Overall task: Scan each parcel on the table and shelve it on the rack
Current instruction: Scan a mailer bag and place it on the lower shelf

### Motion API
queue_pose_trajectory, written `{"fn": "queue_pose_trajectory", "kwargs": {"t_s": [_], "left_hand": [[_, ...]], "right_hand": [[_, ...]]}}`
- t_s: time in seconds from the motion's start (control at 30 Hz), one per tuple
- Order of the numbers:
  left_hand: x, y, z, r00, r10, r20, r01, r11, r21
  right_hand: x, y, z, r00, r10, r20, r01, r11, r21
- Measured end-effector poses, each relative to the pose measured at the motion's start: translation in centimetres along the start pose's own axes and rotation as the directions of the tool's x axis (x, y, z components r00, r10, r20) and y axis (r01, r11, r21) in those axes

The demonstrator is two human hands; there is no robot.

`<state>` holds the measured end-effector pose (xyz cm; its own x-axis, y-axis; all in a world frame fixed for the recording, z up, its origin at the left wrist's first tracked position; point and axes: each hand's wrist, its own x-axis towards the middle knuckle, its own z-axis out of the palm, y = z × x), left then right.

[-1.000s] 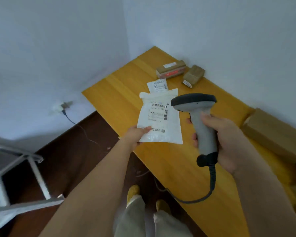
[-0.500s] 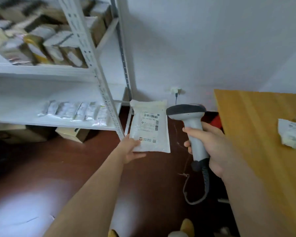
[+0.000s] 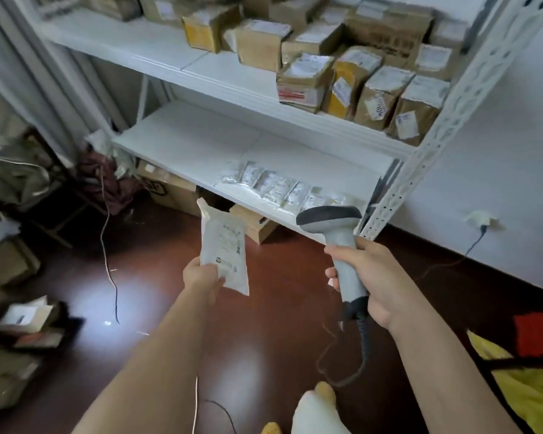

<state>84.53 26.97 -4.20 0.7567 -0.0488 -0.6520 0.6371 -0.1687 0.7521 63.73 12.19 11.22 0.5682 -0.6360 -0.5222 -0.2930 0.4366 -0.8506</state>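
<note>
My left hand (image 3: 203, 276) pinches the lower edge of a white plastic parcel bag (image 3: 224, 249) with a printed label, held upright in front of the white rack (image 3: 220, 148). My right hand (image 3: 369, 277) grips the handle of a grey barcode scanner (image 3: 333, 223), whose dark head sits just right of the bag and level with the rack's lower shelf. A row of several similar white bags (image 3: 279, 186) lies along that shelf's right front. The table is out of view.
Several brown cardboard parcels (image 3: 351, 76) fill the upper shelf's right side. Boxes (image 3: 176, 189) sit on the dark floor under the rack, more clutter (image 3: 22, 324) lies at the left. The scanner's cable (image 3: 362, 349) hangs down. A wall socket (image 3: 481, 219) is at the right.
I have turned left from the table to face the rack, which now fills the view. Both hands have carried the bag and the scanner along, and the bag has tilted edge-on.
</note>
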Motion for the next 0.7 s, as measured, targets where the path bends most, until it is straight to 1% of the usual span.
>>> {"fn": "queue_pose_trajectory", "kwargs": {"t_s": [0.07,0.13,0.2,0.3,0.4,0.5,0.57,0.67,0.7], "left_hand": [[2.6,1.1,-0.1,0.999,-0.030,-0.042,0.026,0.995,-0.101],[5.4,2.7,0.1,0.996,-0.053,-0.076,0.042,0.989,-0.145],[8.9,4.7,0.6,0.995,-0.052,-0.082,0.038,0.986,-0.161],[14.7,8.9,0.9,0.995,-0.060,-0.081,0.044,0.981,-0.191],[20.2,13.3,0.6,0.982,-0.132,-0.134,0.105,0.975,-0.194],[25.1,18.2,0.2,0.975,-0.188,-0.118,0.152,0.953,-0.261],[28.0,20.9,0.3,0.970,-0.181,-0.159,0.132,0.952,-0.278],[32.6,23.8,1.0,0.963,-0.247,-0.104,0.197,0.915,-0.353],[34.2,24.8,1.5,0.962,-0.249,-0.111,0.198,0.918,-0.343]], "right_hand": [[2.7,-0.6,2.6,1.000,0.007,0.005,-0.007,1.000,-0.026],[5.8,-1.1,5.0,1.000,0.023,0.014,-0.022,0.998,-0.055],[9.5,-1.6,7.5,0.999,0.039,0.013,-0.038,0.996,-0.075],[15.7,-3.0,11.8,0.998,0.053,0.026,-0.051,0.997,-0.058],[21.3,-5.0,16.2,0.996,0.092,0.016,-0.091,0.994,-0.064],[26.0,-7.6,20.6,0.992,0.122,0.044,-0.118,0.989,-0.086],[28.9,-9.0,23.3,0.988,0.144,0.047,-0.139,0.985,-0.104],[32.9,-10.1,27.0,0.982,0.183,0.047,-0.176,0.976,-0.129],[34.2,-10.2,28.1,0.980,0.193,0.037,-0.187,0.974,-0.131]]}}
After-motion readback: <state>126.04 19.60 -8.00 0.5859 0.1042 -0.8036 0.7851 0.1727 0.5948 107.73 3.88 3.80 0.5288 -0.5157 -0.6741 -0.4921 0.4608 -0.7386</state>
